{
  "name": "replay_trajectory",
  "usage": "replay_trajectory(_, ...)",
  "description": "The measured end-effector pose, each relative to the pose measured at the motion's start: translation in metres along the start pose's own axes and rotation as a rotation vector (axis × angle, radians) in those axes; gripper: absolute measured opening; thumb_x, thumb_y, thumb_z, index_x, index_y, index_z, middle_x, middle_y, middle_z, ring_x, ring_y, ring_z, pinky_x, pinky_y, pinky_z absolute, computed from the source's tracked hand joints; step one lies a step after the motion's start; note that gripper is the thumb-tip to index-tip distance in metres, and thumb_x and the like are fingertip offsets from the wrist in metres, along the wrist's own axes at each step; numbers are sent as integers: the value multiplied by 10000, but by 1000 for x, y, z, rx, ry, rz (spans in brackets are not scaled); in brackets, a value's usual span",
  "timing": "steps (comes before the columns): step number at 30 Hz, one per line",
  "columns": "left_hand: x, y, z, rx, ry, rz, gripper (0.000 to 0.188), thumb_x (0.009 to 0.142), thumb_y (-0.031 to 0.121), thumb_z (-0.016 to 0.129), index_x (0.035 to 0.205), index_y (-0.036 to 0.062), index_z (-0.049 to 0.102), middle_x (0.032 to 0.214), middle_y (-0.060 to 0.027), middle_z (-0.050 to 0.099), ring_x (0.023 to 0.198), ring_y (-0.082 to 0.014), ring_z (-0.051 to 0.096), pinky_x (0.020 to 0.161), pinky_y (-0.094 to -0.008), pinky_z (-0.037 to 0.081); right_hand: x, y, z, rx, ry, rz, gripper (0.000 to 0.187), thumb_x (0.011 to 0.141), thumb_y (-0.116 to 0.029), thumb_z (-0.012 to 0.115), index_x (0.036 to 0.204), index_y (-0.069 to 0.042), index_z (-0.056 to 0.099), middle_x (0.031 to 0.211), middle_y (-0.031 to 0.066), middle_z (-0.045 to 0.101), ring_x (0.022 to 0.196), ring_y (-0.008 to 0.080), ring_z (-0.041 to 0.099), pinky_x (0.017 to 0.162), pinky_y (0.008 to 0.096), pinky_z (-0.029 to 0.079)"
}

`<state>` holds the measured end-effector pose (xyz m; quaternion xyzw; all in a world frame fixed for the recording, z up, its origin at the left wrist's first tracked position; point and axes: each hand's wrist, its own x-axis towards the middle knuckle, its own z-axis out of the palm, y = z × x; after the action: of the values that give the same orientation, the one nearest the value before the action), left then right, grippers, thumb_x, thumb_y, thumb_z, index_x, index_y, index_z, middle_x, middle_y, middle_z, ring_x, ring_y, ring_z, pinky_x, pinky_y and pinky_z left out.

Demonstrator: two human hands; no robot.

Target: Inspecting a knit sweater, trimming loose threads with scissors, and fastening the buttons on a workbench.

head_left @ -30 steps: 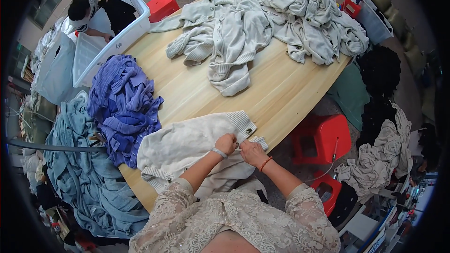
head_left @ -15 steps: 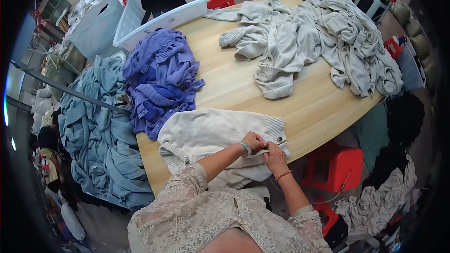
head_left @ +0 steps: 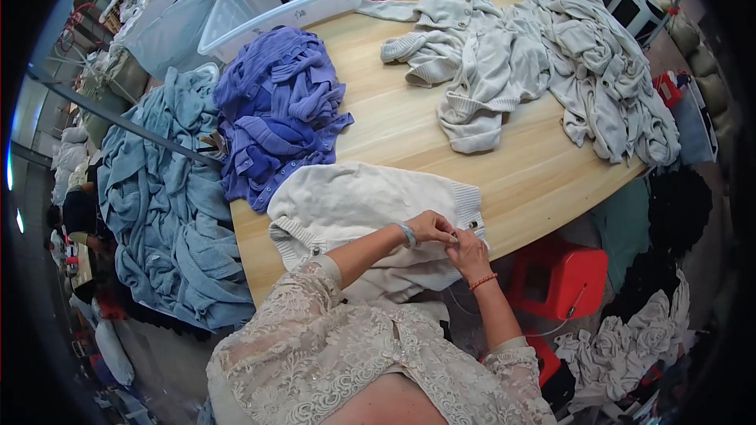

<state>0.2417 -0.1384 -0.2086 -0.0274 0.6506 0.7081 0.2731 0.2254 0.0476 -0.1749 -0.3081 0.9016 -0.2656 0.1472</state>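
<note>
An off-white knitted cardigan (head_left: 358,193) lies on the near edge of the table, its ribbed hem to the right and a ribbed band at its left. My left hand (head_left: 431,227) reaches over it with thumb and fingers pinched together. Close against it, my right hand (head_left: 470,256) is pinched too, at the cardigan's edge near the ribbed hem. The fingertips of both hands meet there on the knit; any small part between them is hidden. A dark button (head_left: 473,225) shows on the hem just beyond my right fingers.
Purple knitwear (head_left: 276,122) is heaped on the table's left, beside a blue-grey garment pile (head_left: 169,212). Pale cardigans (head_left: 583,63) spread across the far right of the wooden table (head_left: 378,130). A white plastic bin (head_left: 315,6) stands at the back; a red stool (head_left: 563,279) stands at right.
The view has shifted slightly, so the table sits higher in the picture. My hands stay together at the cardigan's hem edge, with the fingers slightly rearranged.
</note>
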Motion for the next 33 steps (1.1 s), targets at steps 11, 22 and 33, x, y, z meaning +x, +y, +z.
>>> replay_trajectory(11,-12,-9,-3,543,199,199,174,793,138,577,913,50,667,852,-151,610,790,-335,594,712,-385,479,4,7,21,221,-18,40,264,804,-2,513,1058,-31,579,878,200,527,855,393,550,753,446,462)
replay_trajectory(22,-3,-22,-4,555,232,167,115,820,60,583,913,43,648,786,-102,626,720,-213,606,655,-309,481,4,19,14,262,107,-91,166,798,-55,523,924,-35,630,826,140,568,789,345,593,685,416,483)
replay_trajectory(33,-7,8,-18,803,164,-130,151,795,188,691,862,56,664,784,-51,653,678,-181,610,618,-308,476,-9,33,-9,19,-150,121,230,815,-310,628,861,-85,623,860,124,635,822,329,621,700,432,484)
